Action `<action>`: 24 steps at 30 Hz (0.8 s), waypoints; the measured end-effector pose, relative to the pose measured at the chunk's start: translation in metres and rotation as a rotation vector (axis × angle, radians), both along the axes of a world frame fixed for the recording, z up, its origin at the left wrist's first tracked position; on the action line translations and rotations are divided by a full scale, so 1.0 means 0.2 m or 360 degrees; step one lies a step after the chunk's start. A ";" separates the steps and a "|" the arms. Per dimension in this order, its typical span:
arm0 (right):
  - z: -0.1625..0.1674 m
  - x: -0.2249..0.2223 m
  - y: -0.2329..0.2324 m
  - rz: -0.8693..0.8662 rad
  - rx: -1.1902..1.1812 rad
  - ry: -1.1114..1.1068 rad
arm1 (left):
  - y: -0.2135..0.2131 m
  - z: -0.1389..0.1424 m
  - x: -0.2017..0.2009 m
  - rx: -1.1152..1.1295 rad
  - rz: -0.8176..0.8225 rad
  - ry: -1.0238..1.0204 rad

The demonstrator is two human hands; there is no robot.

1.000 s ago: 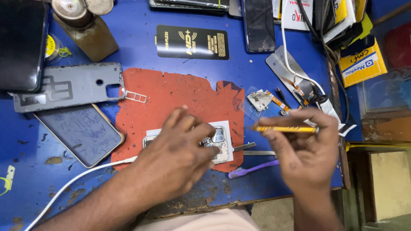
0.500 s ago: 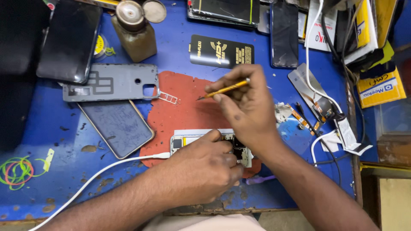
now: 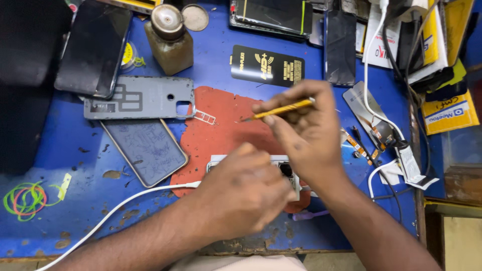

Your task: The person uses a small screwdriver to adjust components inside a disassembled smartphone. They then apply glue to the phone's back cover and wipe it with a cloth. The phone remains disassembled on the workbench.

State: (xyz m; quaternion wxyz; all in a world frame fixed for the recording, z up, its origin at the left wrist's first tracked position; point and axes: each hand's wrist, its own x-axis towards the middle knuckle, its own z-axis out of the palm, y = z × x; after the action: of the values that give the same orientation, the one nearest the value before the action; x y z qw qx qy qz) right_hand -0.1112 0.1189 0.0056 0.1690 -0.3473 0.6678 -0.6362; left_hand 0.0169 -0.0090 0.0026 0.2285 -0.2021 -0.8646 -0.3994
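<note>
My left hand (image 3: 241, 195) lies over a small white phone body (image 3: 286, 168) on the worn red mat (image 3: 221, 125), fingers curled on it; most of the phone is hidden under the hand. A white cable (image 3: 120, 208) runs into the phone's left end. My right hand (image 3: 306, 130) hovers just above and right of the phone, pinching a thin yellow-handled tool (image 3: 278, 110) whose tip points left over the mat.
A grey phone frame (image 3: 140, 98), a back cover (image 3: 145, 145) and a SIM tray (image 3: 205, 118) lie left of the mat. A brown bottle (image 3: 169, 37), dark phones, a black packet (image 3: 266, 65), flex parts (image 3: 361, 145) and rubber bands (image 3: 25, 200) surround it on the blue bench.
My right hand has carried the yellow tool from the right side of the bench to above the mat. The left hand has stayed on the phone, and the view has shifted right.
</note>
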 end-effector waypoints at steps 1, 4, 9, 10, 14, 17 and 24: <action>0.03 0.01 0.05 -0.0026 -0.0028 0.0024 | 0.00 0.01 0.00 0.0112 0.0130 0.0017; 0.08 0.06 0.20 -0.0209 -0.0114 0.0009 | -0.01 0.04 -0.01 0.0492 0.0486 -0.0150; 0.08 0.17 0.39 -0.0406 -0.0212 -0.0105 | 0.05 0.03 -0.04 0.0545 0.0363 -0.0222; 0.07 0.19 0.42 -0.0439 -0.0220 -0.0129 | 0.07 0.02 -0.05 0.0527 0.0306 -0.0274; 0.04 0.22 0.46 -0.0434 -0.0262 -0.0202 | 0.09 -0.01 -0.06 0.0525 0.0251 -0.0373; 0.03 0.24 0.47 -0.0412 -0.0313 -0.0208 | 0.09 -0.03 -0.06 0.0484 0.0258 -0.0359; 0.02 0.29 0.49 -0.0422 -0.0319 -0.0132 | 0.09 -0.05 -0.06 0.0426 0.0259 -0.0280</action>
State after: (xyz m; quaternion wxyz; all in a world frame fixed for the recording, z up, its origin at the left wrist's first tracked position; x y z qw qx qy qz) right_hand -0.0535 0.2174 0.0101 0.0755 -0.2448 0.6335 -0.7301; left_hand 0.0042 0.0093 -0.0076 0.2084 -0.0636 -0.8337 -0.5074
